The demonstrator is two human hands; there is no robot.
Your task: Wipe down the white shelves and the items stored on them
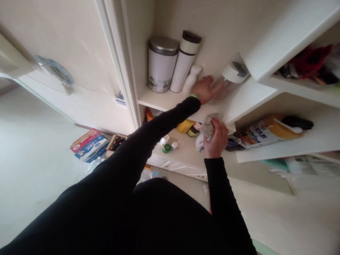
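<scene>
Far left of the white painted shelf board (156, 101) and well below it, a stack of red-and-blue printed cardboard cartons (89, 145) is sitting beside a small open box of dark round items (116, 142). On the board, a white canister with a silver metal lid (161, 67) and a slim white flask with a dark cap (184, 60) are standing touching each other. They are backed against the wall, which is leaving the front of the board free. A small white plastic bottle (191, 78) is standing just beside the flask (its label, if it has one, is not showing). The bare left hand (204, 90), with a green band at the wrist, is stretching out along the board, open and released, with its fingers spread. Those fingers are overlapping a clear glass jar with a white lid (233, 76), which is standing toward the right of the board, though I cannot tell whether they are touching it. Below the board, the right hand (216, 138) is clenched around a crumpled white cloth (205, 131), and the bunching is keeping most of the cloth inside the fist. Further below the board, a yellow container (186, 125) and a green cap (166, 148) are lying. Far right of the board, a yellow-and-white printed packet (268, 132) is lying on its side on a lower shelf.
</scene>
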